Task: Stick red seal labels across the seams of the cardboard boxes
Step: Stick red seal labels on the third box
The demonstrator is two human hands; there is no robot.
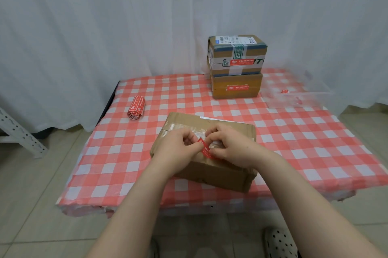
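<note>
Both hands are working over the near box (212,175), which is lying slightly askew on the counter (126,152) close to its front edge. The left hand (178,148) is pinching the upper left part of a red label (206,150) between thumb and curled fingers. The right hand (231,146) is grasping the same label from the other side, its fingers curled in over it. The label is sitting at a slant over the clear tape running along the top of the box, roughly at the middle of the top face. Whether it is already touching the tape cannot be told, since the fingers are covering its edges.

A roll (136,108) of red labels is lying on its side towards the left of the counter, well apart from the near box. At the back, two more boxes are standing stacked. The upper box (237,47) is carrying green and clear tape and a red label (241,62) across its front. The lower box (218,89) is showing a red label (237,88) on its front too. Just right of the stack a clear tray (315,98) is sitting, with small red bits inside. A red-and-white checked cloth is covering the counter, and a white curtain (105,26) is hanging behind it.
</note>
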